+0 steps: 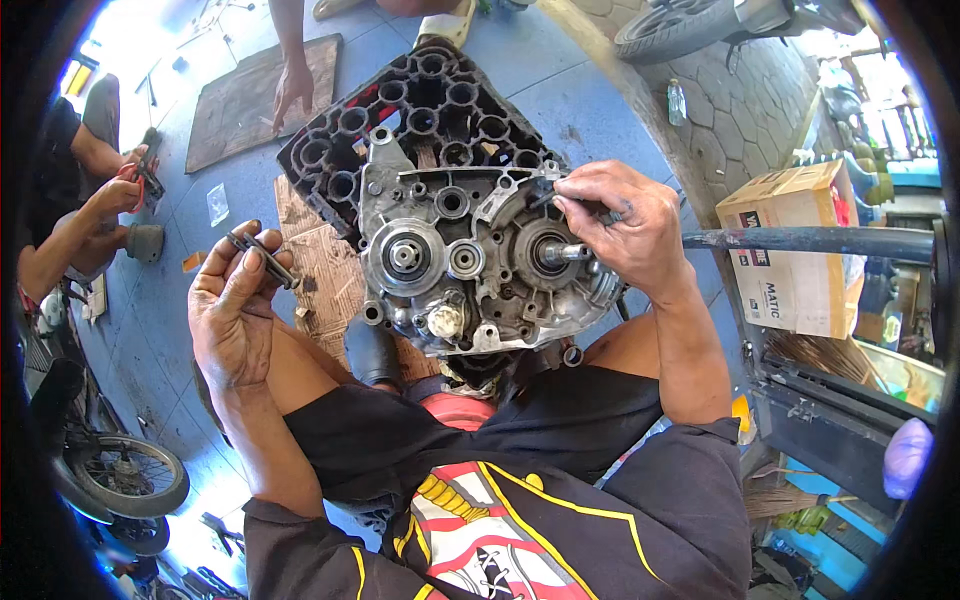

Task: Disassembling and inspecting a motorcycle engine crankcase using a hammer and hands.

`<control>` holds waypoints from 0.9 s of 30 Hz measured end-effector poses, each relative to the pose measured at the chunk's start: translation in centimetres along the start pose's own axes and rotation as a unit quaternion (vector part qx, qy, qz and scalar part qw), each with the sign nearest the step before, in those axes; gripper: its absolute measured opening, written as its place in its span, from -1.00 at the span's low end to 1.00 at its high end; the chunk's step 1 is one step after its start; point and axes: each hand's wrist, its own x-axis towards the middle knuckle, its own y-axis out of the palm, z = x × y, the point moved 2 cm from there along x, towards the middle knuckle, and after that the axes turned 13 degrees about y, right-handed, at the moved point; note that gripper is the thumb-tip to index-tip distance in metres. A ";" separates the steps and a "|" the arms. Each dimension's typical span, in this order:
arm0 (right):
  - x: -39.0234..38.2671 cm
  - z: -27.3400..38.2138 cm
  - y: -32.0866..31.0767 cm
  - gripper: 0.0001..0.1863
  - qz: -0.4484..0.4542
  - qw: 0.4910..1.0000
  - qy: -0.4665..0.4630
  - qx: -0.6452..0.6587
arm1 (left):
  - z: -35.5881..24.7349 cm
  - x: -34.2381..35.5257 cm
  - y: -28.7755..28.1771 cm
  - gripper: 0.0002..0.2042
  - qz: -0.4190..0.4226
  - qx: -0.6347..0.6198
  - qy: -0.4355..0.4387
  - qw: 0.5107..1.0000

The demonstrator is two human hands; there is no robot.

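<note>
An aluminum engine case (485, 300) with round bearings, shafts and bolt holes faces up between my knees, in front of a black plastic crate (410, 110). My left hand (237, 290) is left of the case, its fingers closed on dark metal bolts (268, 258). At the upper right of the case, my right hand (630, 225) pinches a small dark piece (540, 198), partly hidden by my fingers; whether it touches the case is unclear.
Cardboard (310, 250) lies under the crate. A dark board (250, 110) is beside a co-worker's hand (292, 100). Another person (100, 200) holds red-handled pliers at left. A motorcycle wheel (130, 475) is lower left; a box (775, 290) and bar (820, 240) are at right.
</note>
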 end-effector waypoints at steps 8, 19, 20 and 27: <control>0.5 -0.1 0.6 -0.80 0.058 0.998 -0.019 -0.034 | -0.1 0.1 -0.4 -0.68 -0.004 0.017 0.002 1.000; 0.9 0.3 0.6 -0.78 0.107 0.992 -0.047 -0.055 | -0.2 0.0 -0.1 -0.68 0.000 0.026 0.000 1.000; 1.0 0.3 0.6 -0.78 0.111 0.990 -0.052 -0.063 | -0.1 0.0 -0.1 -0.68 0.000 0.031 0.000 1.000; 1.0 0.2 0.8 -0.76 0.117 0.986 -0.071 -0.094 | 0.0 0.1 -0.3 -0.68 -0.001 0.044 0.002 0.999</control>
